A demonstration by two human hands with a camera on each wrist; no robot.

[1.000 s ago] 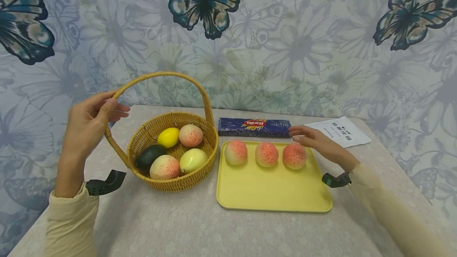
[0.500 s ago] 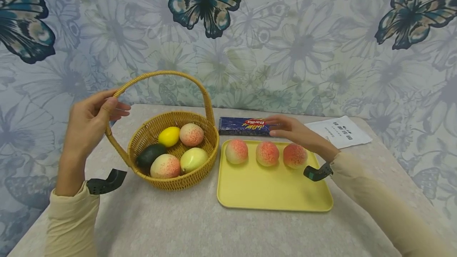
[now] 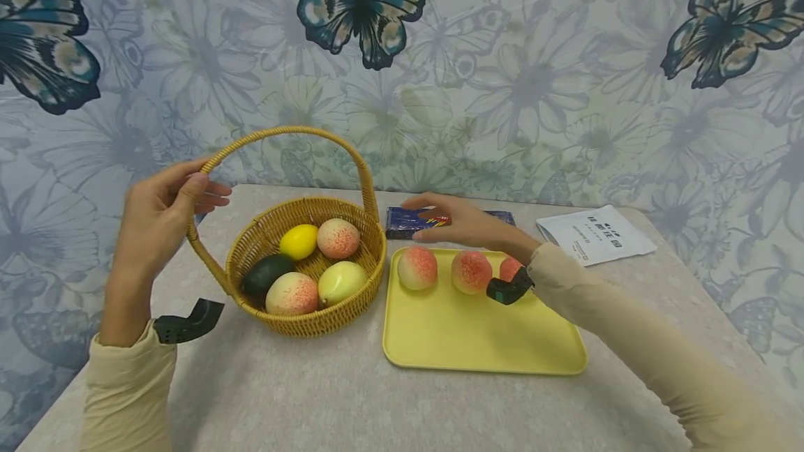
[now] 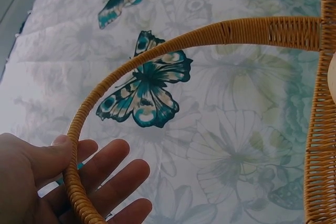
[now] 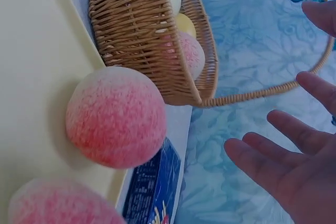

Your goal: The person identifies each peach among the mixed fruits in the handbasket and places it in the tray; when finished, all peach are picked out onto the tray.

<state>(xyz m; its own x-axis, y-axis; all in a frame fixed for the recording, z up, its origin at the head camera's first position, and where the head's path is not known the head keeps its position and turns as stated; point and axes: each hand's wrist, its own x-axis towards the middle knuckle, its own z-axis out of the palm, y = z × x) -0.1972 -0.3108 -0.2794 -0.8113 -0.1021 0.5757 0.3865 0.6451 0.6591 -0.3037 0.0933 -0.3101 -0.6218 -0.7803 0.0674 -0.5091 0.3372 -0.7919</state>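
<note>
My left hand (image 3: 153,218) pinches the handle (image 3: 295,130) of a woven basket (image 3: 370,291) between thumb and fingers; the left wrist view shows the handle (image 4: 107,80) passing through that grip. Inside the basket lie a lemon (image 3: 299,241), a dark avocado (image 3: 266,274), a pale yellow-green fruit (image 3: 342,283) and two peaches (image 3: 339,238). My right hand (image 3: 461,223) holds nothing. It hovers above a blue Barilla spaghetti package (image 3: 398,223), partly covering it, and the right wrist view shows its fingers (image 5: 257,163) spread apart.
Right of the basket is a yellow tray (image 3: 484,340) with three peaches (image 3: 417,268) along its far side; my right wrist partly hides one. A white printed packet (image 3: 599,236) lies at the back right. A butterfly-patterned backdrop (image 3: 534,89) rises behind the table.
My right hand has moved left, from the package's right end to over its left part, passing behind the tray's peaches. My left hand and the basket have stayed in place.
</note>
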